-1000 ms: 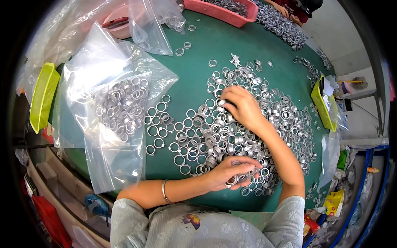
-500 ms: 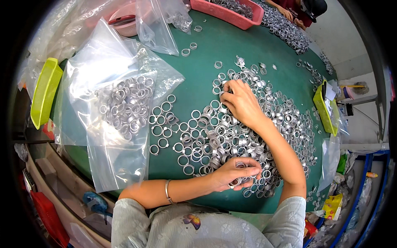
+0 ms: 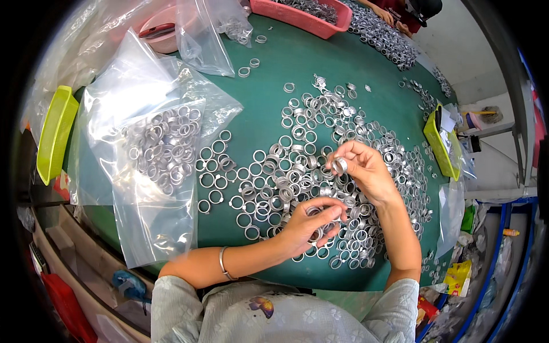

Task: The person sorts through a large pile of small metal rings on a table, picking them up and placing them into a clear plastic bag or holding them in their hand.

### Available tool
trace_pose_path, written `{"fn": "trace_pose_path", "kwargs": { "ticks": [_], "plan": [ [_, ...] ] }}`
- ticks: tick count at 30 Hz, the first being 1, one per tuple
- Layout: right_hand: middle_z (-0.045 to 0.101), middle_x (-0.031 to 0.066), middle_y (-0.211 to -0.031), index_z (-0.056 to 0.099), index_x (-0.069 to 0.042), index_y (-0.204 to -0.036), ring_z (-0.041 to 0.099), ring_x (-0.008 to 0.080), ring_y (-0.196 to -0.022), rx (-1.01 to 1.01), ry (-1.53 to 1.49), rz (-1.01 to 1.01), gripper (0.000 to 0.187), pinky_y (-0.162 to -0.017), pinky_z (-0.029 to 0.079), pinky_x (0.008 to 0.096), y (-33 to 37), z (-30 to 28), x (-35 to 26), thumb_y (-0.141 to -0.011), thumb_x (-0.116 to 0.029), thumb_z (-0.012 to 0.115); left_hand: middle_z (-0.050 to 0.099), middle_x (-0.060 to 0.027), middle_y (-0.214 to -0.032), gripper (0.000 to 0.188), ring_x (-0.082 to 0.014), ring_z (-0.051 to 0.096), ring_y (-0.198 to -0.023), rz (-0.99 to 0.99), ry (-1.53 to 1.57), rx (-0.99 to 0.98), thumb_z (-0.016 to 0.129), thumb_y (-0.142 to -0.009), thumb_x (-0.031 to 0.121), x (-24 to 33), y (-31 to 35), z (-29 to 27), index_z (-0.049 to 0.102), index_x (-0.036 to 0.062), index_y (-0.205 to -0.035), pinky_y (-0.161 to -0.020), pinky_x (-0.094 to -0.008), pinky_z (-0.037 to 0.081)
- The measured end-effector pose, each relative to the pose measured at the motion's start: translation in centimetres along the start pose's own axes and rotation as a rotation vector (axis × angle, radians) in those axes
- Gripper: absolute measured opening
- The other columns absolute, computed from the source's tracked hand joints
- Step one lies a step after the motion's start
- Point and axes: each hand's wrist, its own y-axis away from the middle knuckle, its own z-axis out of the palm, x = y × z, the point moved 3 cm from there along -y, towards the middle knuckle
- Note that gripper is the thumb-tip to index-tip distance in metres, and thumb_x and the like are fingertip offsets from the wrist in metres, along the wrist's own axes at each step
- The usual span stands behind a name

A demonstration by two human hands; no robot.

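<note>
Pinching one ring [image 3: 339, 166] with right hand [image 3: 367, 171] over the pile [image 3: 357, 214]; cupping several rings [image 3: 313, 211] with left hand [image 3: 303, 227] at the pile's near edge.

2 lime-green baskets [image 3: 57, 135], yellow packet [image 3: 458, 278]

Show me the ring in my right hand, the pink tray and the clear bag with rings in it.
Ring [image 3: 340, 166], head view: its band, between thumb and fingers.
Pink tray [image 3: 300, 23], head view: its outer side wall.
Clear bag [image 3: 154, 226], head view: its bare plastic, below the rings.
</note>
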Motion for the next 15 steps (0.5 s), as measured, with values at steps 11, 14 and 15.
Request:
{"fn": "trace_pose_path", "kwargs": {
  "ticks": [11,14,15],
  "plan": [
    [0.063,0.0060,-0.091,0.065,-0.002,-0.093,0.057,0.0154,-0.084,0.032,0.724,-0.189,0.014,-0.072,0.044,0.0275,-2.9,-0.1,-1.4,-0.079,-0.006,0.065,0.057,-0.0115,-0.096,0.024,-0.0199,0.063,-0.073,-0.036,0.034,-0.059,0.054,-0.092,0.023,0.1,0.1,0.0,0.058,0.0025,-0.102,-0.040,-0.0207,0.048],
    [0.058,0.0062,-0.093,0.064,-0.004,-0.093,0.053,0.0214,-0.087,0.126,1.220,-0.468,0.019,-0.073,0.043,0.0315,-5.7,-0.2,0.7,-0.075,-0.005,0.066,0.056,-0.0137,-0.098,0.019,-0.0266,0.065,-0.083,-0.093,0.067,-0.075,0.056,-0.091,0.018,-0.1,0.1,0.2,0.057,0.0018,-0.101,-0.042,-0.0222,0.052],
    [0.056,0.0068,-0.093,0.064,-0.004,-0.092,0.052,0.0240,-0.088,0.141,1.406,-0.582,0.019,-0.074,0.043,0.0333,-6.1,-0.2,1.5,-0.073,-0.005,0.066,0.057,-0.0135,-0.097,0.019,-0.0258,0.065,-0.082,-0.106,0.039,-0.074,0.056,-0.090,0.016,-0.4,-0.1,0.1,0.057,0.0016,-0.101,-0.041,-0.0216,0.050]
  ]
}}
